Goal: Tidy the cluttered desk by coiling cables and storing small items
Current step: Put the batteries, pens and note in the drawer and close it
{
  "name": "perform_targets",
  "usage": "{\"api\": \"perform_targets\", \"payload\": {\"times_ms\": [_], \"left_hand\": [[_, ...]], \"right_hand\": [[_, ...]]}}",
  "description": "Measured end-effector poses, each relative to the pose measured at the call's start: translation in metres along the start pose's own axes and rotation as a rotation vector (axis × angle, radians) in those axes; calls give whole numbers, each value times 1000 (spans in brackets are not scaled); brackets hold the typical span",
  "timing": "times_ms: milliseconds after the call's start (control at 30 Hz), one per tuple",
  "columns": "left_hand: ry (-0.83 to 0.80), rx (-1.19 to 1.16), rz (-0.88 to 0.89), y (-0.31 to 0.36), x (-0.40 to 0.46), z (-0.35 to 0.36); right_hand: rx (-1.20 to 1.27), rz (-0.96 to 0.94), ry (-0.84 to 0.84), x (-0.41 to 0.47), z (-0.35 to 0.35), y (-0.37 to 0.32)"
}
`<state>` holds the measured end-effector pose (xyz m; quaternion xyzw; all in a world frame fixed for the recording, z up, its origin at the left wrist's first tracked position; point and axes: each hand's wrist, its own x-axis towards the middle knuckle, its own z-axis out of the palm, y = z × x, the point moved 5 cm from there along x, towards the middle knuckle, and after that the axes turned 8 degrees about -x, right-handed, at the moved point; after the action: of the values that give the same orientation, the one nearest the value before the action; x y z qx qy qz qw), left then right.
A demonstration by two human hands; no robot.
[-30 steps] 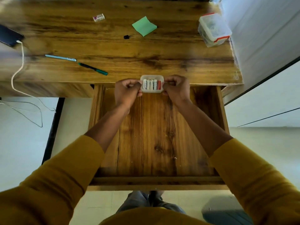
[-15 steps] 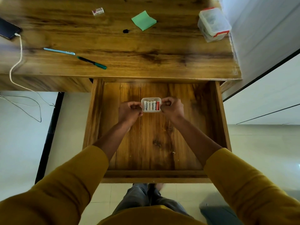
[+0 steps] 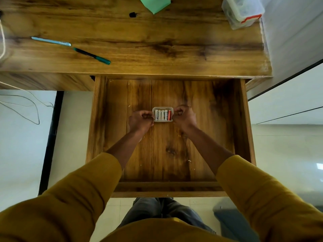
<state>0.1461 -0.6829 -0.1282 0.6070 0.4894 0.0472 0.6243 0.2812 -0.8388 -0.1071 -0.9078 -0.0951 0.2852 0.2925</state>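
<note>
1. Here, you look straight down at a wooden surface [image 3: 157, 55] with its drawer [image 3: 97, 130] pulled out toward you.
2. Your left hand [image 3: 139, 119] and right hand [image 3: 183, 116] hold a small clear tray [image 3: 162, 108] between them, low over the middle of the drawer floor. Whether it touches the wood cannot be told.
3. Each grip is a pinch: curled fingers and thumb close on one short end of the tray, the left on its left end, the right on its right.
4. Holding both ends likely keeps the tray level, so the batteries [image 3: 162, 115] stay in their row, several white and one red at the right.
5. The drawer looks like the chosen store for this small item, out of the way of the surface.
6. Left on the surface: a light blue pen [image 3: 50, 41] and a green pen [image 3: 91, 56] near the left front edge, a green note [image 3: 154, 4] at the back, a small black bit [image 3: 132, 14] beside it, and a lidded clear box [image 3: 243, 11] at the back right.
7. A white cable [image 3: 2, 41] runs off the left edge, uncoiled.
</note>
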Motion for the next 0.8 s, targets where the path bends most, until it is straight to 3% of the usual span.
{"api": "perform_targets", "payload": {"times_ms": [200, 433, 800], "left_hand": [[2, 15, -5, 3, -2, 0], [72, -46, 19, 15, -21, -14], [215, -177, 192, 61, -64, -77]], "right_hand": [[-15, 11, -19, 1, 2, 3], [-151, -102, 48, -14, -15, -17], [-132, -485, 81, -46, -34, -130]]}}
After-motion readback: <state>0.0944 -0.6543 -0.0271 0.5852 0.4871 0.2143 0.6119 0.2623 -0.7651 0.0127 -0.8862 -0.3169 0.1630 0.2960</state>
